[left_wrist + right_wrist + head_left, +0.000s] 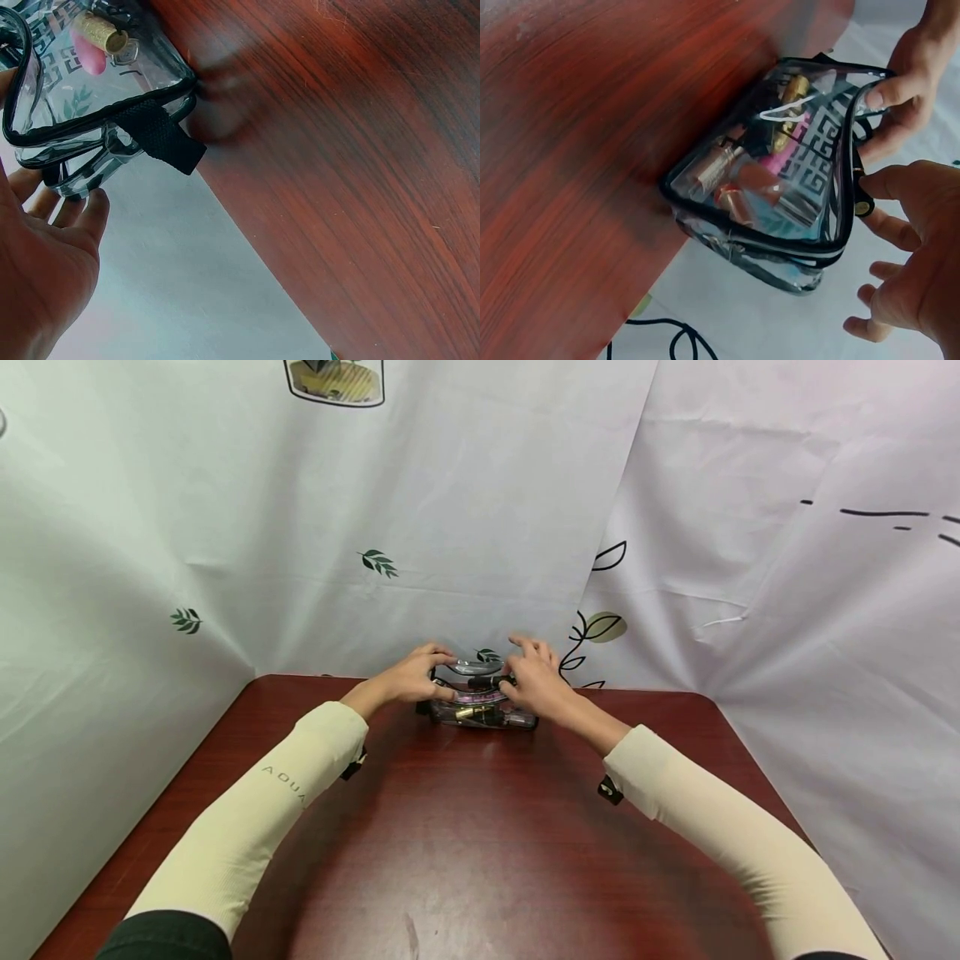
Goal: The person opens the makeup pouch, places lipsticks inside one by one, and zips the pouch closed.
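A clear cosmetic bag (821,161) with black piping and a printed grey pattern stands at the table's far edge. Through its plastic show a gold tube (795,88), a pink item and several lipstick-like tubes (709,171). My left hand (416,675) grips the bag's open rim at the left end, thumb on the near side; in the left wrist view, fingers (94,214) reach behind it. At the opening, my right hand (536,681) pinches a slim black tube (863,204) between thumb and index finger, its other fingers spread.
A dark red wooden table (480,843) stretches in front of me. White printed fabric (465,510) hangs close behind the bag and along both sides. Below the table edge, a black cord (679,326) loops in the right wrist view.
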The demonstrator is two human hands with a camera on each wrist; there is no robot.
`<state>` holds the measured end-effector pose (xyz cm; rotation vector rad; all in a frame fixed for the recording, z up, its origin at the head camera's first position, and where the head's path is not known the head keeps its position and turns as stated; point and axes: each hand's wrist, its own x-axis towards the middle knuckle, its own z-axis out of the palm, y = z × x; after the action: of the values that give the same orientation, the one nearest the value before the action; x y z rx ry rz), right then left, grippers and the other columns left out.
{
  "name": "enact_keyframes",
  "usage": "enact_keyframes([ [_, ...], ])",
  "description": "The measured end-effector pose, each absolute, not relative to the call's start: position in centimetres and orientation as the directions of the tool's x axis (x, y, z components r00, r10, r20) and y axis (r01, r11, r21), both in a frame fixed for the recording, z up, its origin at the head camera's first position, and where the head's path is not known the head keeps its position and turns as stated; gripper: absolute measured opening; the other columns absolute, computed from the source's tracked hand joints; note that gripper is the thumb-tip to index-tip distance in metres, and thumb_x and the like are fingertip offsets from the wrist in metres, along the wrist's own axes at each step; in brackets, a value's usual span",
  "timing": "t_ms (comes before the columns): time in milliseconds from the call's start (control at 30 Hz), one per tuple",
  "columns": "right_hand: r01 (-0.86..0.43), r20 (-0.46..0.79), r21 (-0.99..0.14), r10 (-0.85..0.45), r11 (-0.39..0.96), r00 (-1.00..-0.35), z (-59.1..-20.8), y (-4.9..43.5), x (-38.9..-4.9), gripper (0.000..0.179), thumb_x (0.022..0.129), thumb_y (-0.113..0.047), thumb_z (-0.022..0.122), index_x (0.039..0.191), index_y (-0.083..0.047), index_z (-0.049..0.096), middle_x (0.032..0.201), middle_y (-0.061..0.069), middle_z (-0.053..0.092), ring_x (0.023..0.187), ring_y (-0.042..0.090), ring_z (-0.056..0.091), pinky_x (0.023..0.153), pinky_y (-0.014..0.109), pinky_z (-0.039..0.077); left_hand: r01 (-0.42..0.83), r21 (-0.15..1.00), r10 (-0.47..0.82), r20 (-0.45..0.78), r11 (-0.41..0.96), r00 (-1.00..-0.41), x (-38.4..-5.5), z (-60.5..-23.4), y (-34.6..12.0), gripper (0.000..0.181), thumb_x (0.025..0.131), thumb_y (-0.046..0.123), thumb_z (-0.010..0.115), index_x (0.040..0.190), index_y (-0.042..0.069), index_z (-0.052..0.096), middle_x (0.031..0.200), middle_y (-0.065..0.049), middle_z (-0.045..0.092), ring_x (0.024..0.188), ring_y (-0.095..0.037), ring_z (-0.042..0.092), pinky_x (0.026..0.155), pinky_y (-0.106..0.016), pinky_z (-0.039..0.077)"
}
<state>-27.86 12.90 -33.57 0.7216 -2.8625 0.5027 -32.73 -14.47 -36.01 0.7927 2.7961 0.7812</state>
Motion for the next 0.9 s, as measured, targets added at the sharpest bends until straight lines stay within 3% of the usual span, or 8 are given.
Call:
enact_keyframes([
  [900, -0.458, 0.194, -0.293, -0.416, 0.839, -0.888, -34.38, 11.93, -28.04, 0.025, 0.113, -0.024, 0.068, 0.126, -0.005, 0.079, 0.182, 0.022, 0.035, 0.164, 0.049, 0.029, 0.133, 0.073, 0.023, 0.46, 0.504, 0.524, 0.018, 0.731, -0.852, -32.81, -36.11, -14.32, 0.085, 0.099, 0.04, 0.077, 0.169, 0.0, 0.05, 0.176, -0.022, 0.039, 0.168, -0.047, 0.03, 0.133, -0.069, 0.033],
])
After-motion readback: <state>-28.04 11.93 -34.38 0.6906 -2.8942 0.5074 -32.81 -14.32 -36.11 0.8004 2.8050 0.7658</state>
